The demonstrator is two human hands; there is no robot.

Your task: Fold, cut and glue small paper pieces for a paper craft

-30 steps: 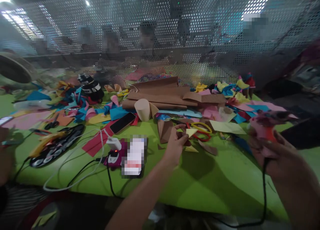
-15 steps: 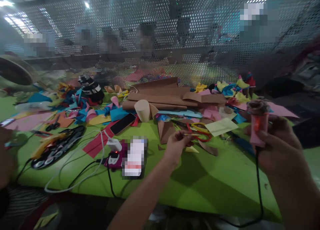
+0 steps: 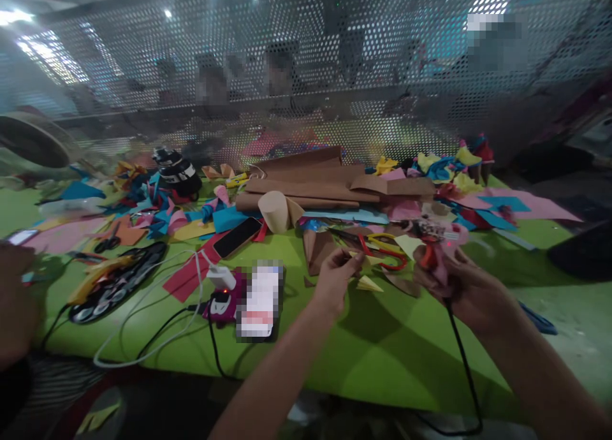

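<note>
Pink glue gun (image 3: 445, 259) right of red-handled scissors (image 3: 402, 257), right hand (image 3: 463, 286) fingers wrapped round it; left hand (image 3: 333, 279), scissors' near-left, fingers pinched on yellow paper scrap (image 3: 373, 259).

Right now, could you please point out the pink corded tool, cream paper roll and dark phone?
Pink corded tool (image 3: 440, 273), head view, handle.
Cream paper roll (image 3: 273, 212), head view, curved side.
Dark phone (image 3: 238, 237), head view, screen.

Green table (image 3: 392, 370), brown paper (image 3: 306, 190), black phone (image 3: 238, 237), red sheet (image 3: 184, 280)
</note>
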